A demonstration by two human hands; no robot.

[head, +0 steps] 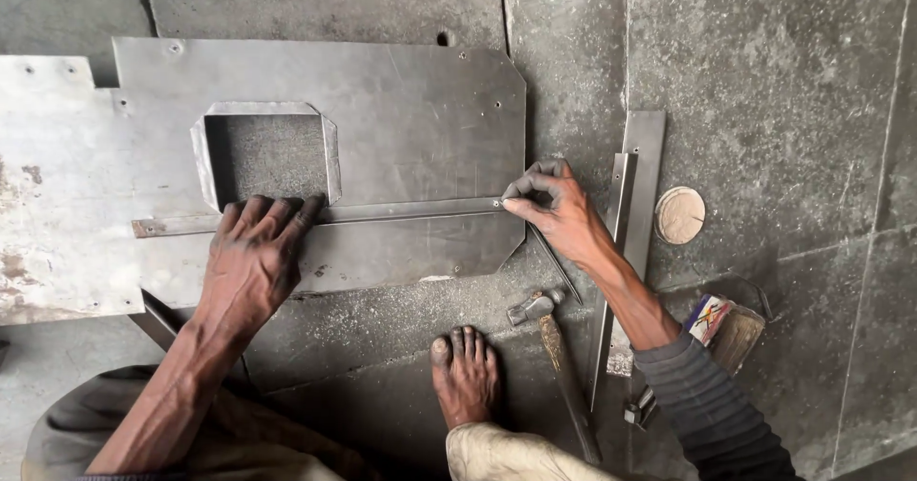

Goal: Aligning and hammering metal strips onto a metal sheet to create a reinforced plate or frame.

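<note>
**Hands set a metal strip across a steel plate on the floor**

Left hand point(256, 252) lies flat, fingers spread and together pressing down on a long narrow metal strip point(401, 212). The strip runs left to right across a grey steel plate point(420, 118), just below the plate's rectangular cut-out point(267, 156). The plate rests on the stone floor point(764, 80), overlapping a paler, scuffed sheet point(57, 194) to its left.

Right hand point(559, 209) sits at the strip's right end, near the plate's edge. Its fingertips are pinched together on something small at that end; too small to tell what it is.

A bare foot point(465, 371) rests on the floor between the two arms, below the plate. A hammer point(554, 347) lies just right of the foot, head toward the plate. Two angled metal bars point(635, 185) lie right of the right hand, running up and down. Beside them sits a small round disc point(680, 215). A small coloured box point(709, 317) lies near the right sleeve.
</note>
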